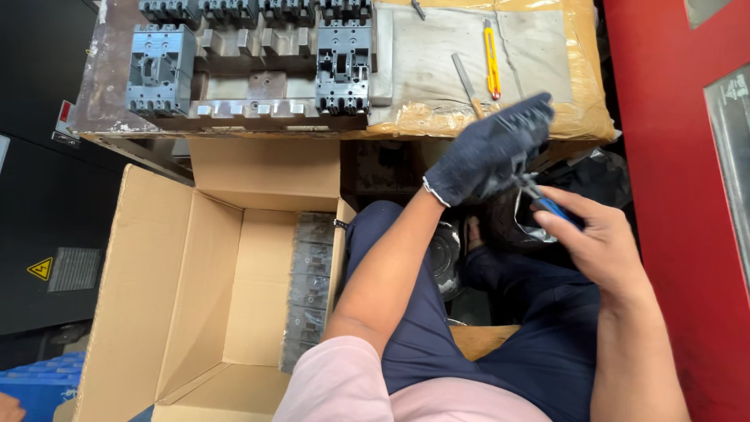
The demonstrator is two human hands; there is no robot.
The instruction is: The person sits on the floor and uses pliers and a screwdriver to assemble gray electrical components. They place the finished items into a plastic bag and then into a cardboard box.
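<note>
My left hand, in a dark knit glove, is closed around a grey moulded breaker-like part held over my lap below the bench edge. My bare right hand grips a blue-handled screwdriver, whose tip points up into the part in the gloved hand. The two hands are close together at right of centre. Most of the held part is hidden by the glove.
An open cardboard box stands at left with a row of dark parts along its right wall. On the bench above lie grey breaker housings, a metal jig, a yellow utility knife and a red panel.
</note>
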